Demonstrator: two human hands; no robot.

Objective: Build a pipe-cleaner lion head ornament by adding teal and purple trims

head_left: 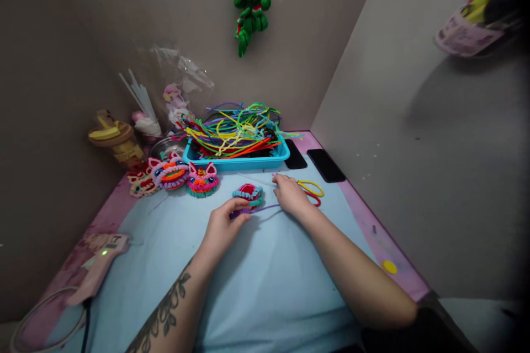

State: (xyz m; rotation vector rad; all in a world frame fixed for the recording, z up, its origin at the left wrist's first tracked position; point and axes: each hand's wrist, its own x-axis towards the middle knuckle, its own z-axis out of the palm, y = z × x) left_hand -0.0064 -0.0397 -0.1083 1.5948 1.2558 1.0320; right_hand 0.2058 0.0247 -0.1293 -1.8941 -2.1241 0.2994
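Note:
My left hand point(226, 227) is closed, thumb against fingers, around a small curled bunch of purple pipe cleaner point(240, 213). A straight length of it stretches right to my right hand point(291, 194), whose fingers are bent and closed; its end is hidden there. Just beyond my left fingertips lies a small crimped piece point(248, 193) in blue and teal with a red middle. Scissors with yellow and red handle loops point(312, 188) lie beside my right hand, partly covered by it. A thin pale stick or wire point(254, 177) lies left of my right fingertips.
A blue tray point(236, 164) heaped with coloured pipe cleaners stands at the back. Several finished animal-like heads point(202, 181) sit left of it. Two dark phones point(326, 165) lie right. A pink glue gun point(101, 267) with a cable rests at left, a yellow disc point(389, 267) at right.

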